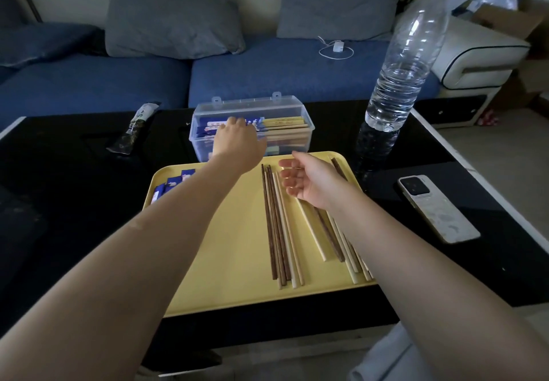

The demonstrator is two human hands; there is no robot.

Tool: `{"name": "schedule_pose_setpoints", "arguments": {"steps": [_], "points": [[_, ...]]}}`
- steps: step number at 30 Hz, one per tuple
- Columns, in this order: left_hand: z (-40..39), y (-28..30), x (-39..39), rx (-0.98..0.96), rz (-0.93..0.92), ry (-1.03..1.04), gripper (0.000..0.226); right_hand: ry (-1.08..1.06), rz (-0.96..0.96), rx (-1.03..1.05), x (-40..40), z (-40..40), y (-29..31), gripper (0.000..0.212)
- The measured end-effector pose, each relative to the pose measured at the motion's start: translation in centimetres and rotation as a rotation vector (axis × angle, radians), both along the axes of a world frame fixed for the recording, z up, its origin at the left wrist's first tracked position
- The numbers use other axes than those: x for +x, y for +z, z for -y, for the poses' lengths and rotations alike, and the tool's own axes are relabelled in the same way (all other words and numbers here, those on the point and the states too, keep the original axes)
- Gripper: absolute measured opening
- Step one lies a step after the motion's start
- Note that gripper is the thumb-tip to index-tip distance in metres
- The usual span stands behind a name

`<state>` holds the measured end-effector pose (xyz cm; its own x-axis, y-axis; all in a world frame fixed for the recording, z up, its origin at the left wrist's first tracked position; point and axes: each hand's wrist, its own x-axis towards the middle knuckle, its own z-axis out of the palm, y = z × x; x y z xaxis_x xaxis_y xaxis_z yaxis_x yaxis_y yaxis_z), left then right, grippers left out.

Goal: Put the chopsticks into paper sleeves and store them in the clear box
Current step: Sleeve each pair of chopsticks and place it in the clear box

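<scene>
Black table (74,202), left hand (237,140) hiding clear box (297,107)

Black glossy table (445,149) under yellow tray (231,262), clear box (297,140), water bottle (407,63), phone (436,211), dark packet (133,131).

Tray (237,262): on the table (59,217), just before me.
Box (251,126): behind the tray, touching its far edge, I think.
Chopsticks (277,226): on the tray's right half.
Sleeves (169,186): tray's far-left corner.
Bottle (401,77): right of the box.
Phone (436,211): right of the tray.
</scene>
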<state>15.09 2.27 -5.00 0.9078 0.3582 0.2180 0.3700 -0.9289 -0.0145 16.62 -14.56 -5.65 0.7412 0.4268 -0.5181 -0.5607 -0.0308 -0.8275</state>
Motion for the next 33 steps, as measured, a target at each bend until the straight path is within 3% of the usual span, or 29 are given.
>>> {"name": "schedule_pose_setpoints", "arguments": {"steps": [5,9,11,14,18,30,33], "points": [[-0.5,0.6,-2.2,-0.083,-0.032,-0.063,0.058,0.043,0.035,-0.015,-0.2,-0.1,-0.4,0.028],[-0.1,1.0,-5.4,-0.129,0.056,0.037,0.032,0.072,0.116,-0.083,-0.7,-0.4,-0.7,0.023],[0.0,1.4,-7.2,-0.107,-0.115,0.165,0.023,0.076,0.151,-0.107,-1.1,-0.5,-0.8,0.021],[0.0,1.0,-9.2,-0.004,-0.364,0.19,0.022,0.087,0.201,-0.141,-1.6,-0.6,-0.7,0.021],[0.4,-0.2,-10.3,-0.066,-0.449,0.18,0.041,0.11,0.273,-0.191,-2.4,-0.5,-0.8,0.02],[0.2,-0.7,-10.5,-0.278,-0.186,0.149,0.032,0.13,0.358,-0.239,-3.5,-0.9,-0.4,0.019],[-0.5,-0.5,-10.4,-0.482,-0.07,0.184,0.039,0.138,0.384,-0.25,-3.3,-0.6,-0.4,0.019]]}}
